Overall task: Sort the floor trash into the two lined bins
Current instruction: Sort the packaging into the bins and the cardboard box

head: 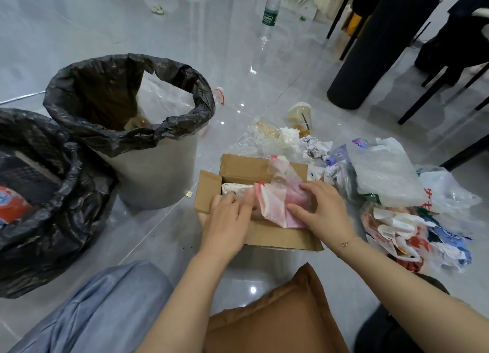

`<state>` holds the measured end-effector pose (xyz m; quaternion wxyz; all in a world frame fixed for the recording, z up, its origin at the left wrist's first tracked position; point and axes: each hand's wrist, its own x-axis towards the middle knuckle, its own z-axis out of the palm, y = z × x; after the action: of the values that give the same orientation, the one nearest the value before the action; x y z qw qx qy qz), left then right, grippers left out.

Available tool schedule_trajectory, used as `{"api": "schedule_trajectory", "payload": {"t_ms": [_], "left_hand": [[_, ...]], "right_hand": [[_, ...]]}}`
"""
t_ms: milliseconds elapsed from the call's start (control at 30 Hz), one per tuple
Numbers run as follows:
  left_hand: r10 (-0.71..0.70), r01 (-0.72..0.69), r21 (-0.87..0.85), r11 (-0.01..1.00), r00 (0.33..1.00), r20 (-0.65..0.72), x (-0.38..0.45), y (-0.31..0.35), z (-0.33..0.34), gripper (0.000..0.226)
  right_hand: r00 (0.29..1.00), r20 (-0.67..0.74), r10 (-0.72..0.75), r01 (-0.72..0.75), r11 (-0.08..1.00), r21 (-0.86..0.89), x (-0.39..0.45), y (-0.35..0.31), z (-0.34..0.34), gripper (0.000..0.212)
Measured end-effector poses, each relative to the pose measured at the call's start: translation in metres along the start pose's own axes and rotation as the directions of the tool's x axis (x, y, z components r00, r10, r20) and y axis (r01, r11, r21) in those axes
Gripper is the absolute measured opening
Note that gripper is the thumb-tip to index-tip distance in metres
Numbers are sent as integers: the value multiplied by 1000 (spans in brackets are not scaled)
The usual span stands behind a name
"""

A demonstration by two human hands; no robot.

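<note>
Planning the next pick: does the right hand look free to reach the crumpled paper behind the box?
Probably not yet: the right hand grips the pink bag over the cardboard box; otherwise the crumpled paper lies unobstructed.

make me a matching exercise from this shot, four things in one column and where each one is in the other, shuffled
Things:
1. pink bag
2. water bottle
3. drink cup
4. clear sheet

Places:
A. standing upright on the floor, far behind the trash pile
B. lying on its side on the floor, behind the cardboard box
C. inside the grey bin
D. over the open box, held by the left hand and right hand

Pairs: 1-D, 2-A, 3-B, 4-C
</note>
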<state>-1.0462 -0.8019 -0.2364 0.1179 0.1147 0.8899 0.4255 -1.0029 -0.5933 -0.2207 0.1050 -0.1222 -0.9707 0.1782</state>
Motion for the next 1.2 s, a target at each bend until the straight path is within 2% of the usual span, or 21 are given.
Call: {"api": "schedule_trajectory", "payload": {"t_ms": [33, 100, 200, 267, 333, 367, 433, 467, 533, 600, 700, 767, 833, 933, 1000, 1067, 1133, 1200], "left_hand": [[-5, 5, -6, 1000, 1000, 16, -1, 2, -1, 58], [7, -8, 47, 999, 1000, 12, -3, 4, -2, 40], [-6, 10, 59, 998, 998, -69, -6, 6, 2, 13], [-49, 53, 19, 998, 986, -159, -9, 11, -1, 6], [-78, 79, -1, 997, 974, -214, -11, 16, -6, 10], [-82, 82, -11, 997, 971, -224, -13, 18, -10, 15], [-79, 63, -84, 995, 974, -213, -17, 21, -17, 19], [-83, 50, -177, 983, 979, -185, -19, 22, -20, 21], [-88, 18, -439, 898, 986, -139, -24, 24, -26, 26], [-60, -32, -578, 816, 988, -140, -28, 26, -31, 22], [-59, -37, -605, 795, 989, -138, -29, 26, -37, 21], [-69, -18, -657, 754, 992, -106, -29, 27, -39, 27], [-68, -3, -694, 720, 995, -75, -32, 28, -39, 39], [-16, -65, -693, 718, 994, -109, -40, 30, -39, 47], [6, -99, -721, 685, 991, -130, -43, 33, -40, 49], [13, -65, -805, 589, 997, -71, -46, 37, -42, 51], [24, 1, -853, 522, 1000, 16, -48, 38, -41, 51], [34, 4, -840, 542, 999, 26, -47, 34, -38, 40]], "right_hand": [[999, -35, -23, 23, 1000, 10, 0, -1, -1, 40], [994, -82, -70, 73, 997, 28, 0, -4, -4, 21], [989, -114, -95, 99, 995, 32, -2, -10, -8, 15], [989, -140, -52, 73, 986, 151, -8, -15, -12, 9], [989, -147, -7, 56, 942, 332, -16, -23, -19, 1], [991, -131, 18, 40, 904, 425, -21, -31, -22, 4], [997, -43, 60, -22, 803, 595, -28, -45, -28, 4], [998, 7, 58, -48, 750, 660, -30, -51, -30, 1], [997, 77, 22, -73, 652, 754, -33, -59, -31, 10], [993, 118, 15, -105, 572, 814, -36, -63, -30, 23], [979, 192, 68, -202, 444, 873, -42, -68, -28, 28], [962, 259, 85, -272, 368, 889, -44, -71, -26, 28], [950, 303, 79, -312, 337, 888, -45, -73, -26, 27], [926, 372, 70, -376, 272, 886, -44, -73, -28, 27], [912, 408, 40, -402, 280, 872, -43, -71, -31, 29], [908, 418, 12, -390, 382, 838, -43, -69, -33, 32], [907, 418, 51, -391, 470, 792, -43, -69, -34, 30], [919, 373, 126, -374, 578, 725, -42, -69, -34, 21]]}}
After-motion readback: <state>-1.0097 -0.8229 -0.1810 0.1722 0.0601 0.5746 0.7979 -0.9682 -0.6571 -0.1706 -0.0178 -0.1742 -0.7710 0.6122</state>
